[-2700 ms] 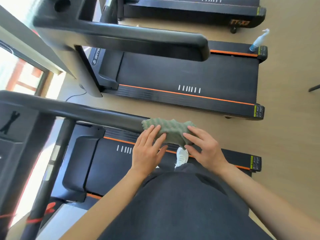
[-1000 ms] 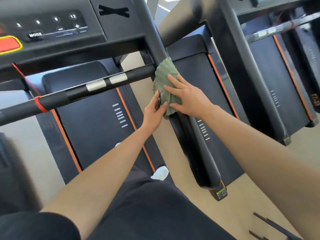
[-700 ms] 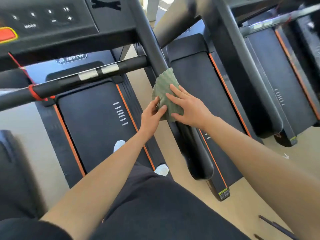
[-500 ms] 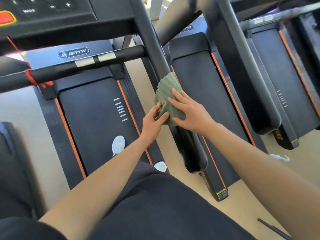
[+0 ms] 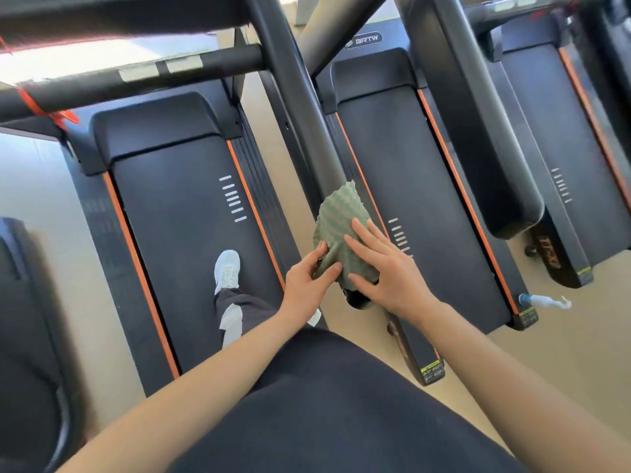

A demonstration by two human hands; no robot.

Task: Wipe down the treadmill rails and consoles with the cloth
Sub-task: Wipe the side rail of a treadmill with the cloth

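A green waffle-textured cloth (image 5: pixel 336 216) is draped over the black right handrail (image 5: pixel 307 107) of the treadmill I stand on, close to the rail's rounded near end (image 5: pixel 356 300). My right hand (image 5: pixel 386 271) lies flat on top of the cloth with straight fingers. My left hand (image 5: pixel 305 285) is on the rail's left side and pinches the cloth's edge between thumb and fingers. The console is only a dark strip along the top edge.
A front crossbar (image 5: pixel 136 75) with silver pads and a red cord spans the upper left. My white shoe (image 5: pixel 227 269) stands on the belt (image 5: pixel 177 216). A neighbouring treadmill's rail (image 5: pixel 478 131) runs to the right; a spray bottle (image 5: pixel 543 301) lies at that deck's rear corner.
Both hands have slid the cloth down the handrail from the console junction to near the rail's end. The view has tilted downward, and the console buttons have left the frame.
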